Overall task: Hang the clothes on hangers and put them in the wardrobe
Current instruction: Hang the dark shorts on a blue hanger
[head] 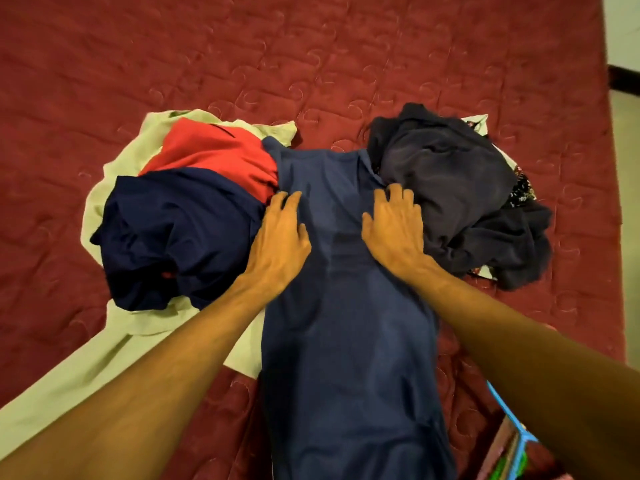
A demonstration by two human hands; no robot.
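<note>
A dark red quilted bed cover (311, 57) fills nearly the whole view and carries everything else. Down its middle, from the centre to 6 o'clock, lies a long mid-blue knit garment (346, 341), spread flat with its neck end towards 12 o'clock. A pale green sheet-like cloth (69, 386) runs from 10 o'clock down to 8 o'clock, partly under the blue garment's left edge. On top of it at 9 o'clock sits a crumpled navy garment (180, 233), pressed against the blue one. At 2 o'clock a rumpled charcoal-black heap of clothing (450, 174) overlaps the blue garment's right shoulder. A bunched red-orange garment (214, 157) lies at 10 o'clock, between the navy piece and the green cloth, touching the blue garment's left shoulder.

Both bare forearms reach in from 7 and 4 o'clock. The left hand (282, 237) lies palm-down on the blue garment's left chest, fingers spread and almost straight, its grip closed on nothing. The right hand (394, 230) rests palm-down on the right chest, fingertips slightly bent against the charcoal heap's edge, its grip likewise slack and holding nothing.

A scrap of black flowered fabric (521, 192) peeks from under the heap at 3 o'clock. At 5 o'clock a bright blue-edged object (512, 448) shows, too cropped to identify.
</note>
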